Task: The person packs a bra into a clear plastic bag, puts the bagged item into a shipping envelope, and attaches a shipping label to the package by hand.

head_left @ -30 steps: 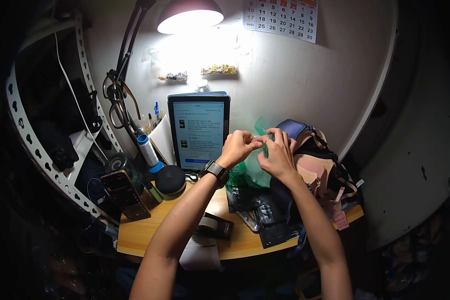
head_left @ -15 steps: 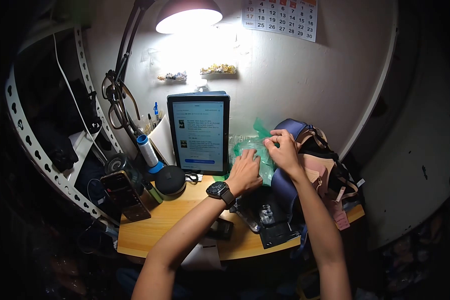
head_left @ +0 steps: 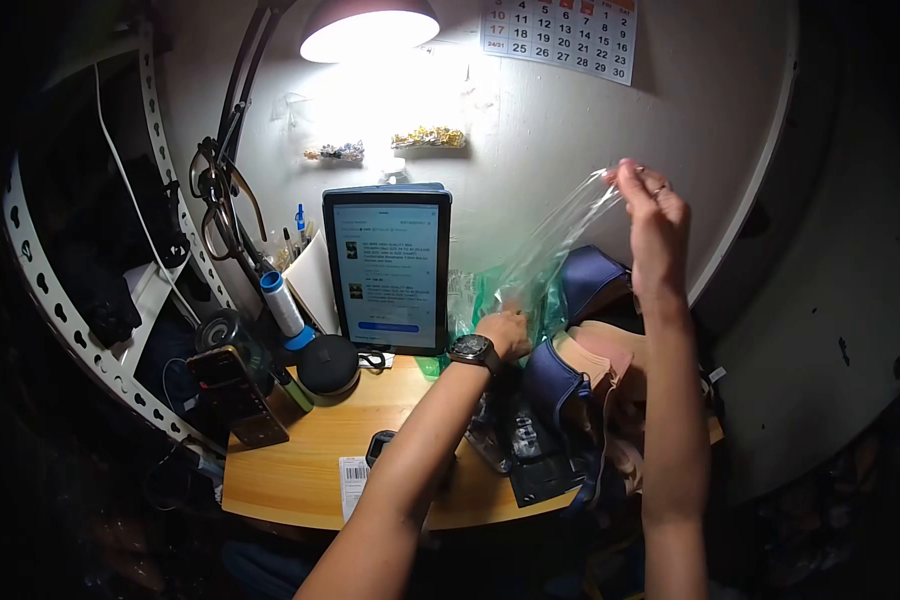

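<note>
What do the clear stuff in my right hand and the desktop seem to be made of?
The clear stuff looks like thin, glossy plastic film: see-through, with bright streaks along its folds. The desktop looks like smooth, lightly shiny wood or wood-look laminate, going by its yellowish-brown grain.

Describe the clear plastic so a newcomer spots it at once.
Find the upright tablet on the desk. To its right, by the green plastic, the clear plastic slants up to the raised right hand. Unlike the green plastic, it's colourless and stretched long, with shiny creases.
</note>
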`<action>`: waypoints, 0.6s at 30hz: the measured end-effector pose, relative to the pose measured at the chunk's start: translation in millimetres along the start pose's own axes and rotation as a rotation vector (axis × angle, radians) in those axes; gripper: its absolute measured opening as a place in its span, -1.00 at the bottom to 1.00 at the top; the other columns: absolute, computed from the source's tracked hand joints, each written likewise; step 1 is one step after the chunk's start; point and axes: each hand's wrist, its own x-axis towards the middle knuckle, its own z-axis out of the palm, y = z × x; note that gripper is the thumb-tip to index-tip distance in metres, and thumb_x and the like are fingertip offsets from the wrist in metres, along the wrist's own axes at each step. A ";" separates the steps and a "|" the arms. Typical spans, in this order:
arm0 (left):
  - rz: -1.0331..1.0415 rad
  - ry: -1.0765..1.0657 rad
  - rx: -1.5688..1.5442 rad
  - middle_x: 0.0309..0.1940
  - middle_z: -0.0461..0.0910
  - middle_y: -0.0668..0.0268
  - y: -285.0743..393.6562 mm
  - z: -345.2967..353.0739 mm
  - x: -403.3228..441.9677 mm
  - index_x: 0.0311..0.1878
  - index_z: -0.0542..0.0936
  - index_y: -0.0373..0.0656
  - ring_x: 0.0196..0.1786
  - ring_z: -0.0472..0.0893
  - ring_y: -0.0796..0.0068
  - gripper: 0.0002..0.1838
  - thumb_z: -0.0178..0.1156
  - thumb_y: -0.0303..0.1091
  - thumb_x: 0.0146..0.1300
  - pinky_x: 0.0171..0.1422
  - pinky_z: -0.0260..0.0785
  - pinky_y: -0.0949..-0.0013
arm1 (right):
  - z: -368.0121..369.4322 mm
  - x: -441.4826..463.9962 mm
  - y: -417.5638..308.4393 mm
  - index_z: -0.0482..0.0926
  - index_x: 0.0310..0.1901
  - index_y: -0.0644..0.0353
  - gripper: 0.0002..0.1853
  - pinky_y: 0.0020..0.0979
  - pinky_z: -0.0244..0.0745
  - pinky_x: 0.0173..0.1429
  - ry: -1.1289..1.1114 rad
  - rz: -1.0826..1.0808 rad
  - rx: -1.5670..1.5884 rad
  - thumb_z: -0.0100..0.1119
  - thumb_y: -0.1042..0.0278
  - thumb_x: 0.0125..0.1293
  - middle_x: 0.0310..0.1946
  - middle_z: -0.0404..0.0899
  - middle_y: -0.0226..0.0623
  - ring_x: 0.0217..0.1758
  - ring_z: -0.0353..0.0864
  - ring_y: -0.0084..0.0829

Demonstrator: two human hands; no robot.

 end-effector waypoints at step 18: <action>0.475 -0.051 -0.546 -0.33 0.56 0.30 154.5 -159.8 -329.4 -0.18 0.55 -0.22 -0.35 0.54 0.57 -0.87 0.14 -0.42 0.25 -0.29 0.39 0.57 | -39.3 -167.3 -106.6 0.39 -0.22 0.29 -0.86 -0.51 0.52 -0.53 -0.169 0.287 0.590 0.05 0.39 0.33 -0.56 0.45 -0.28 -0.60 0.53 -0.52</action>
